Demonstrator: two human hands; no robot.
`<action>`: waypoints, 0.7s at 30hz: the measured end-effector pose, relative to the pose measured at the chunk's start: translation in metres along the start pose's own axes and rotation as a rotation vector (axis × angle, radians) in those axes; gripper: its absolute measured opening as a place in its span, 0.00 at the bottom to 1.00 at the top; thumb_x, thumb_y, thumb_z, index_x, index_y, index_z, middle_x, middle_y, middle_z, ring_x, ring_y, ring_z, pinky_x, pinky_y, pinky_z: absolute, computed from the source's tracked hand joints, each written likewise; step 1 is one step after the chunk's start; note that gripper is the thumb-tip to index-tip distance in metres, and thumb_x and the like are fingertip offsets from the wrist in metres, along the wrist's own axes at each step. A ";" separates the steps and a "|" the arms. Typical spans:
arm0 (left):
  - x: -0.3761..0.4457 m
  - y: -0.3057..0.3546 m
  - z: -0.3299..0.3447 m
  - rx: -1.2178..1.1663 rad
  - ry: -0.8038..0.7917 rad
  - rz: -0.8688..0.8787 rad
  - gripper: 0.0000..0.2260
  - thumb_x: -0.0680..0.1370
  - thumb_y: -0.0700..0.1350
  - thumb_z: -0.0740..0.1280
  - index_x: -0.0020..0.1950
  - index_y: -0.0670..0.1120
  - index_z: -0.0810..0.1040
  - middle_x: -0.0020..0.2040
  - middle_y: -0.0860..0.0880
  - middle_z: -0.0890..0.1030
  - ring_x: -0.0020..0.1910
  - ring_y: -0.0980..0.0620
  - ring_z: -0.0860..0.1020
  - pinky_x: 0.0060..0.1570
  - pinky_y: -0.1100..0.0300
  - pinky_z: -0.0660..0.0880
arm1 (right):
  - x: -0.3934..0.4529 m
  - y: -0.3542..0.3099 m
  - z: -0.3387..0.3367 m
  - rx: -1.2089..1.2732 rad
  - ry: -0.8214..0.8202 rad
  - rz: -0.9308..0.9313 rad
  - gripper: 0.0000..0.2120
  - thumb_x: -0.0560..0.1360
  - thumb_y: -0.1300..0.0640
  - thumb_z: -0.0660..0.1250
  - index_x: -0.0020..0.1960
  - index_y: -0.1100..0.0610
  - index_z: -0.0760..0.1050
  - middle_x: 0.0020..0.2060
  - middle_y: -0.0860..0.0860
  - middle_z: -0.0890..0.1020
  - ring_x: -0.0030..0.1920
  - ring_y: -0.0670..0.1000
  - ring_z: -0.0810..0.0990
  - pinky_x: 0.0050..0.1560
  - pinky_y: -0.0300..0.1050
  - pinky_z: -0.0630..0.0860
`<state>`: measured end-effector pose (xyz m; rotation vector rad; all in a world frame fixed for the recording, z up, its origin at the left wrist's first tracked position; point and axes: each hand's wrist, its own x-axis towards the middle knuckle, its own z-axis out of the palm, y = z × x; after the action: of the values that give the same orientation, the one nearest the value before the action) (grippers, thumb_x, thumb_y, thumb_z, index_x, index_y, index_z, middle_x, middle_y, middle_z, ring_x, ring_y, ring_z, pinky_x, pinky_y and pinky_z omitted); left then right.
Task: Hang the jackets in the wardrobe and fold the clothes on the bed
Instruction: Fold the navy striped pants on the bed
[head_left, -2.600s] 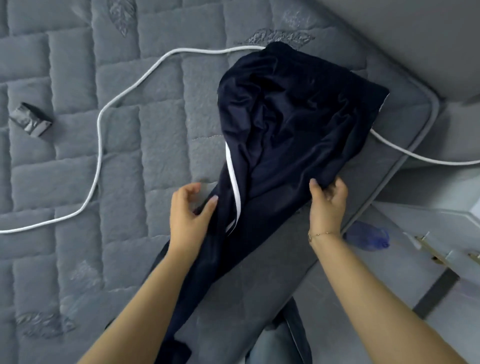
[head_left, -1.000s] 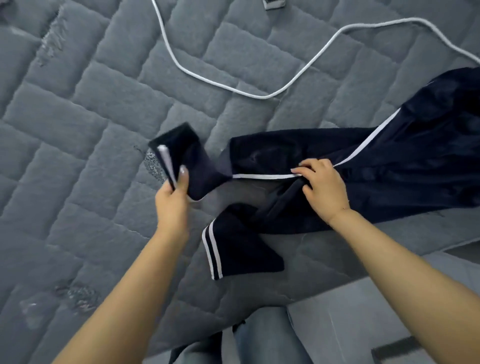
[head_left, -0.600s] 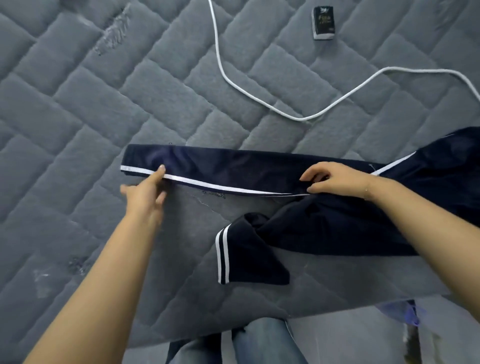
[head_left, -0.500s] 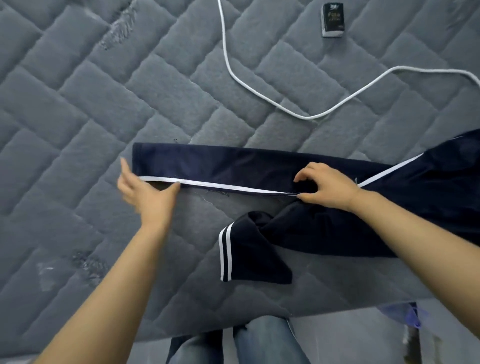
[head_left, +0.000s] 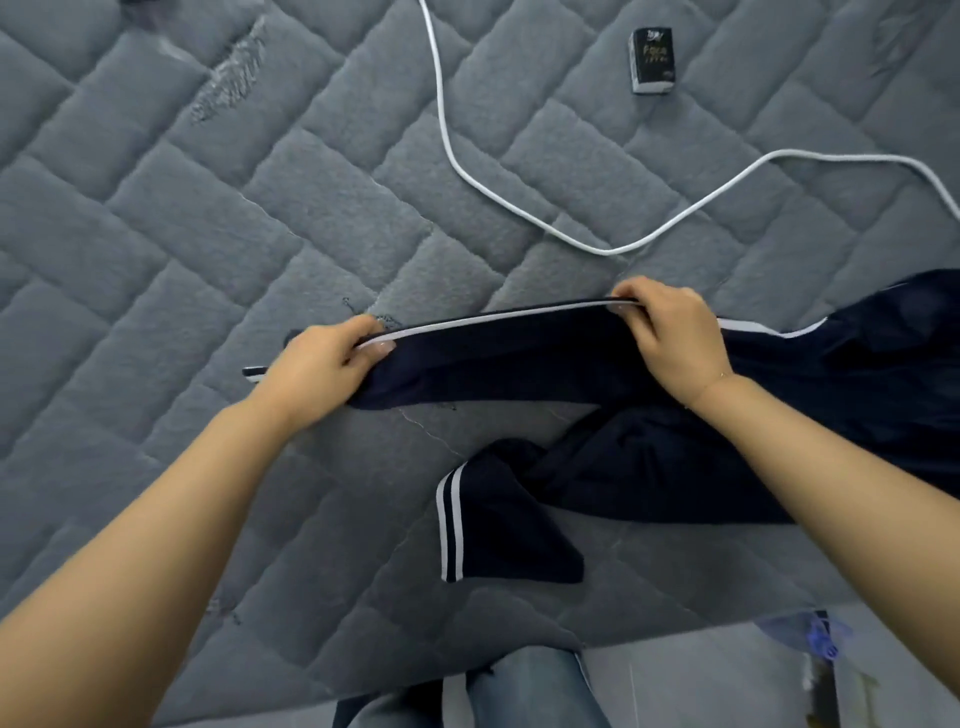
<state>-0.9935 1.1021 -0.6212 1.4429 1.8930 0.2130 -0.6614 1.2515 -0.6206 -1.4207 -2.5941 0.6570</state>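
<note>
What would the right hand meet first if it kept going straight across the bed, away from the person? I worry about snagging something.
Likely the white cable, whose loop lies on the mattress just beyond the right hand. Depth is unclear; the lifted hand might pass above it.

1. Single head-worn view, looking steeply down from above the bed edge.
2. Close range: both forearms enter from the lower corners (wide-angle, edges curved).
3. No second view.
</note>
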 end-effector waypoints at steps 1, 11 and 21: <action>0.005 0.002 -0.015 -0.041 -0.039 0.004 0.06 0.81 0.50 0.64 0.45 0.55 0.77 0.37 0.55 0.80 0.41 0.51 0.77 0.42 0.54 0.70 | 0.016 0.000 -0.006 0.006 0.021 -0.004 0.06 0.78 0.59 0.65 0.51 0.62 0.78 0.45 0.57 0.84 0.46 0.61 0.81 0.47 0.53 0.71; 0.026 -0.061 -0.029 0.336 0.077 -0.392 0.21 0.74 0.48 0.72 0.66 0.48 0.74 0.68 0.43 0.71 0.67 0.41 0.67 0.65 0.46 0.62 | 0.053 -0.033 0.054 -0.214 -0.171 0.129 0.29 0.75 0.58 0.69 0.74 0.58 0.65 0.74 0.59 0.63 0.74 0.59 0.61 0.73 0.52 0.55; -0.065 -0.053 0.084 -0.508 0.607 -0.900 0.28 0.74 0.50 0.74 0.68 0.40 0.68 0.66 0.38 0.70 0.65 0.40 0.69 0.61 0.50 0.66 | -0.083 -0.125 0.132 -0.029 -0.321 -0.049 0.28 0.78 0.52 0.66 0.76 0.52 0.63 0.78 0.53 0.57 0.78 0.55 0.55 0.76 0.56 0.57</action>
<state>-0.9745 1.0007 -0.6803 0.1093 2.5195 0.6753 -0.7517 1.0822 -0.6771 -1.3521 -2.8773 0.9125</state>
